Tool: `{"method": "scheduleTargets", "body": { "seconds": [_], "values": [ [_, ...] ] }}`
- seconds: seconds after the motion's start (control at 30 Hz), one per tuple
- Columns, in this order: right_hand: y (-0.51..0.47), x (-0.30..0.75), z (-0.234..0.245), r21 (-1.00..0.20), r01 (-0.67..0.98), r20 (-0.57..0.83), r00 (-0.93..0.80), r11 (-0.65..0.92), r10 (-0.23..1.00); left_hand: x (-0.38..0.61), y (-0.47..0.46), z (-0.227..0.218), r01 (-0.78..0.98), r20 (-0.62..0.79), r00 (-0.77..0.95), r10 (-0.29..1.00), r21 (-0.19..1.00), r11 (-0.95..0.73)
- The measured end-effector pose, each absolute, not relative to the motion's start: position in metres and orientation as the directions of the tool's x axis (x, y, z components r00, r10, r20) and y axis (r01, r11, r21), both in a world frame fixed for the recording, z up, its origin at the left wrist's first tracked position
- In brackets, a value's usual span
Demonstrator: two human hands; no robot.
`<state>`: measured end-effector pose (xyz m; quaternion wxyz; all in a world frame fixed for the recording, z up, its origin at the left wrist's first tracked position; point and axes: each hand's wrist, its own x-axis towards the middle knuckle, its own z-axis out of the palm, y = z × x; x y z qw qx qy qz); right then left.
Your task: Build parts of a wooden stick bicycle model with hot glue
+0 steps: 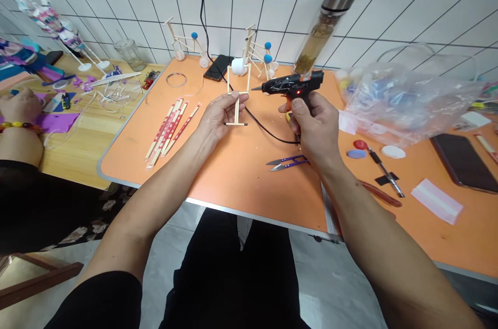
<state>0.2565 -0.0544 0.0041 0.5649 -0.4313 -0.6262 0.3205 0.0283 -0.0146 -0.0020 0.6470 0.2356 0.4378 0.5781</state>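
My left hand (221,113) pinches a small frame of wooden sticks (237,110), raised over the orange table. A white roll-like wheel (239,66) sits between the frame's two upper prongs, and its lower crossbar has dark ends. In my right hand (317,121) is a black hot glue gun (293,85) with a lit red light. Its nozzle points left, close to the frame's right prong; whether they touch I cannot tell. Below the gun, purple-handled thread snips (287,163) lie on the table. Left of my left hand are red-wrapped chopsticks (167,129).
Stick models with blue balls (194,36) stand by the tiled wall, near a phone (219,68) and a glass tea bottle (326,30). A black cord (268,134) crosses the table. At right are a plastic bag (412,90) and a pen (385,170). Another person's hand (20,106) rests at far left.
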Motion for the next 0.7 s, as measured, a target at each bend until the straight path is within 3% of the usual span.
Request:
{"method": "scheduleTargets", "body": {
  "seconds": [0.7],
  "values": [
    [-0.0544, 0.2570, -0.0004, -0.835, 0.289, 0.497, 0.033, 0.468, 0.867, 0.0288, -0.0153, -0.0053, -0.542, -0.275, -0.067, 0.959, 0.817, 0.197]
  ]
}}
